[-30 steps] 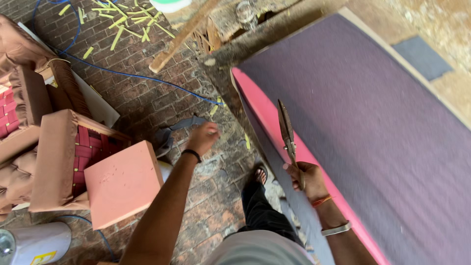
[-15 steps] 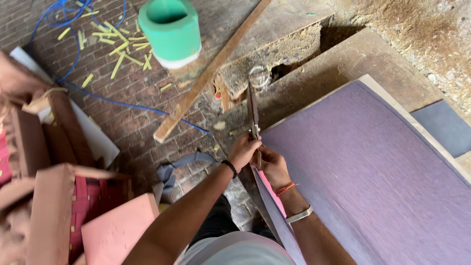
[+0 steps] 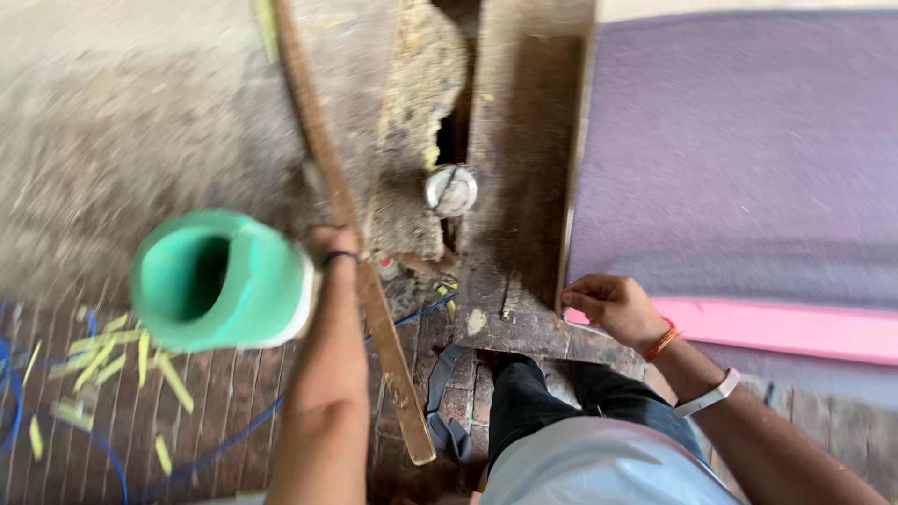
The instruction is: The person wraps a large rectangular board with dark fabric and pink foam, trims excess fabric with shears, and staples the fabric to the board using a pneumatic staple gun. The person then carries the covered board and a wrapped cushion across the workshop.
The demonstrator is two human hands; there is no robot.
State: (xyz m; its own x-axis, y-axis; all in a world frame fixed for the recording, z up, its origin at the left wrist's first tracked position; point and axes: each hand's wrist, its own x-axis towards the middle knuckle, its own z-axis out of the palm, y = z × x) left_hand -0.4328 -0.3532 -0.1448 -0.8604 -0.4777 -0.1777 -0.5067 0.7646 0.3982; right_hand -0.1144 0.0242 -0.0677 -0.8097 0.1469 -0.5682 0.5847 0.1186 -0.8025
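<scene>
Two bare hands are in view from the head camera, looking down. Left hand [image 3: 329,245] reaches forward along a long wooden stick [image 3: 351,243] that runs from the top of the view down toward the person's legs; the hand sits against or on the stick near its middle, but a green cylinder hides the fingers, so I cannot tell whether the hand is clenched on the stick or only touching it. A dark band circles the left wrist. Stick: narrow, flat-sided, brown, worn, lower end squared off and paler, lying slightly tilted from upper left to lower right across rough concrete and brick paving. Green cylinder [image 3: 220,281]: hollow, mint-green, open end facing the camera, white rim at its right end, blurred and close to the lens, just left of the left forearm. Right hand [image 3: 610,307] is loosely curled, fingers bent inward, resting at the corner of a pink foam slab [image 3: 795,329] covered by a purple sheet [image 3: 739,150]; whether it grips the edge cannot be told. Orange thread and a pale band show on the right wrist. Small round metal lid [image 3: 451,190] lies ahead between the hands, in a dark gap. Yellow foam strips [image 3: 140,360] and a blue cable [image 3: 215,449] lie on the bricks at lower left.
</scene>
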